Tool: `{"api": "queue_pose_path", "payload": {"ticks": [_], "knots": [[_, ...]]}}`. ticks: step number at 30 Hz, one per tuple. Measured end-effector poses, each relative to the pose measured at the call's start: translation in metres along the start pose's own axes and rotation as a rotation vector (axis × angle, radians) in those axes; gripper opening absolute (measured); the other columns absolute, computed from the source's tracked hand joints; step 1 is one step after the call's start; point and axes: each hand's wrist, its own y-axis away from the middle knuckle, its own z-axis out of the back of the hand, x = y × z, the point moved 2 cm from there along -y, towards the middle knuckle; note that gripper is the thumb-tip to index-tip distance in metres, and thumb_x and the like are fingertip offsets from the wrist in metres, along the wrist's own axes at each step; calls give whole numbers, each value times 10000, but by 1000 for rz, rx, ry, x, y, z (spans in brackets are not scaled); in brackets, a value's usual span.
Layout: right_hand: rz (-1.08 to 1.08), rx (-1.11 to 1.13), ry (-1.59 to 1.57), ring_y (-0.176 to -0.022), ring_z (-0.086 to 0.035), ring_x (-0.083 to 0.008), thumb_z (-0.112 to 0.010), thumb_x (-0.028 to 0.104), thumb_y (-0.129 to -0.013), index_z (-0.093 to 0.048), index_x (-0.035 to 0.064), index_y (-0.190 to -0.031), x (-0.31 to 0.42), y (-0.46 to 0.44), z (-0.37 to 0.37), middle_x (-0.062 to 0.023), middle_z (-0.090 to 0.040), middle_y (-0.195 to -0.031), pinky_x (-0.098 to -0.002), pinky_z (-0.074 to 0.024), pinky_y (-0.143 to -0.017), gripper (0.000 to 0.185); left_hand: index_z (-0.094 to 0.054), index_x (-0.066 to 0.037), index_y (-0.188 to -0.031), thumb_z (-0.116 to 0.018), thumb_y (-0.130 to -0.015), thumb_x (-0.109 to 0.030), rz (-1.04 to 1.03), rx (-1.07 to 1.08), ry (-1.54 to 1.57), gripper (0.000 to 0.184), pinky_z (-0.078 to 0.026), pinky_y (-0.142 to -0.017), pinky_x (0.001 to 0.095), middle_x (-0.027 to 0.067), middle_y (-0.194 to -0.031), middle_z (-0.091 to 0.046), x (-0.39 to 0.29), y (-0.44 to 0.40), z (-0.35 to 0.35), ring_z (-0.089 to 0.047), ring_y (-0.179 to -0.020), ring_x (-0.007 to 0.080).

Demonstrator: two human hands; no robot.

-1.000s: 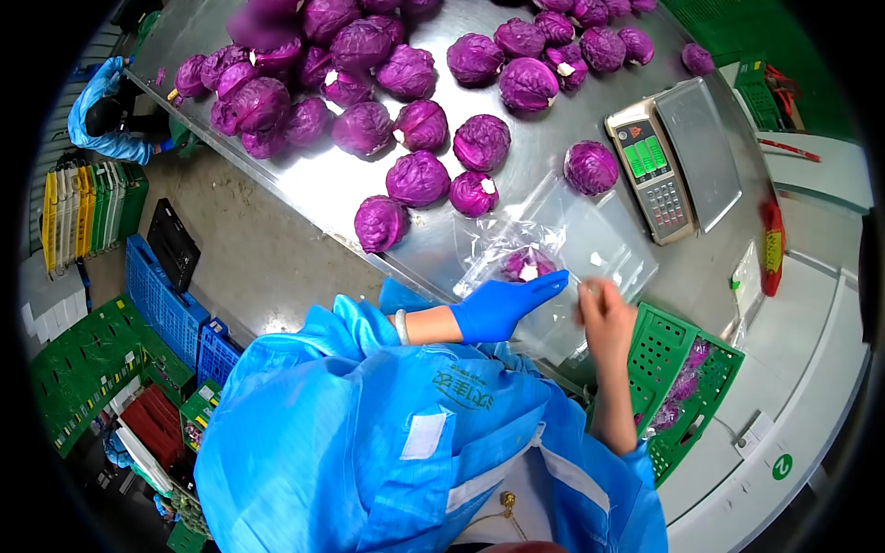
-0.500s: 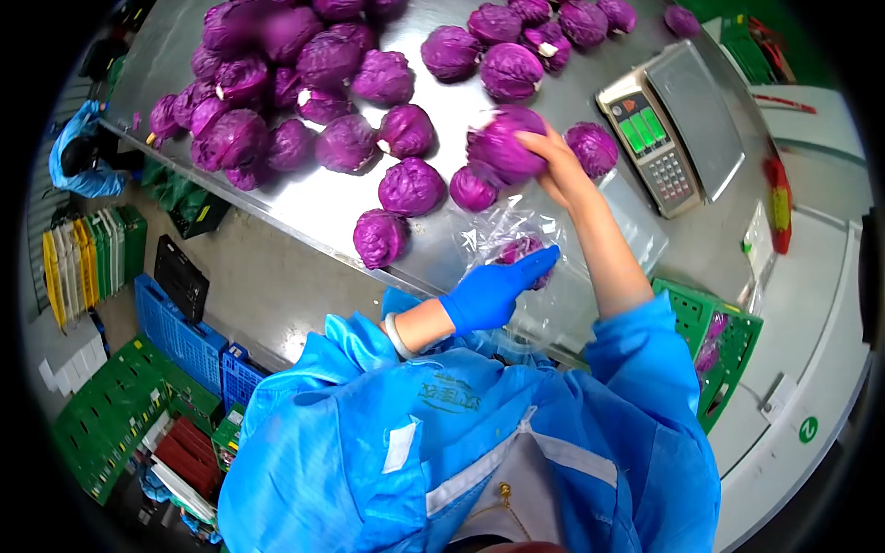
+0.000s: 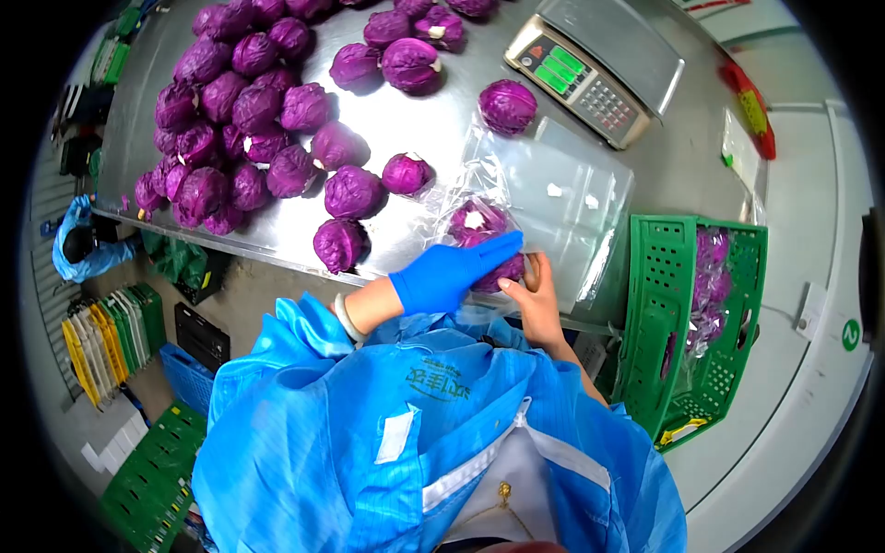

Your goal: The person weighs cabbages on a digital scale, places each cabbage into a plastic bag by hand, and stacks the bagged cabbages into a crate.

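Observation:
Two purple cabbages lie in a clear plastic bag point(image 3: 442, 205) at the table's front edge: one with a pale stem end point(image 3: 477, 219), the other point(image 3: 498, 275) nearer to me. My blue-gloved left hand point(image 3: 452, 275) lies across the bagged cabbages, its fingers stretched out together. Bare, my right hand point(image 3: 536, 297) is curled at the right side of the nearer cabbage, thumb and fingers against it. Flat clear bags point(image 3: 576, 198) are stacked just right of both hands. A loose cabbage point(image 3: 507, 106) rests behind the bags.
Many cabbages point(image 3: 253, 109) are heaped on the metal table point(image 3: 424, 120) at the left. A scale point(image 3: 590, 78) stands at the back right. Right of the table is a green crate point(image 3: 664, 276) with bagged cabbages. Another person point(image 3: 83, 244) is at the far left.
My right hand took a cabbage from the table and has brought it down to the bag beside the first one. The view has shifted, so the green crate shows more fully.

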Motion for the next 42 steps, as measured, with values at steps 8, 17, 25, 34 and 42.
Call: {"api": "queue_pose_path", "payload": {"ticks": [8, 17, 25, 34, 42], "knots": [[889, -299, 1189, -920, -611, -369, -750, 217, -837, -560, -4, -1147, 103, 47, 36, -172, -615, -1054, -456, -486, -820, 425, -321, -139, -1542, -493, -637, 138, -89, -114, 365, 962, -401, -1032, 354, 138, -1485, -464, -101, -15, 14, -469, -1300, 271], [483, -179, 1031, -643, -577, -403, -614, 244, -917, -552, -7, -639, 85, 51, 92, -205, -559, -642, -487, -439, -587, 379, -657, -44, -1054, -440, -641, 196, -268, -285, -68, 525, -517, -942, 345, 120, -1346, -599, -82, -10, -5, -624, -1174, 309], [198, -136, 1164, -716, -632, -463, -470, 354, -1012, -599, 16, -849, -94, 85, 150, -228, -646, -693, -565, -470, -681, 397, -638, -111, -1127, -618, -754, 41, -142, -623, -600, 403, -550, -752, 389, 103, -1227, -640, -23, 35, -146, -665, -917, 302], [270, -107, 1326, -724, -663, -422, -693, 321, -874, -610, 33, -901, -101, 73, 169, -187, -672, -745, -532, -505, -640, 300, -242, -161, -1556, -556, -990, -211, 646, -533, -217, 648, -548, -666, 398, 172, -781, -694, 53, 77, -213, -693, -699, 300], [926, 421, 1156, -952, -588, -304, -742, 231, -777, -622, 48, -937, -109, 94, 60, -110, -604, -955, -421, -474, -828, 271, -297, -73, -1537, -535, -984, -88, 570, -652, 950, 602, -560, -754, 325, 133, -1110, -666, 44, 76, -226, -676, -863, 176]]}}
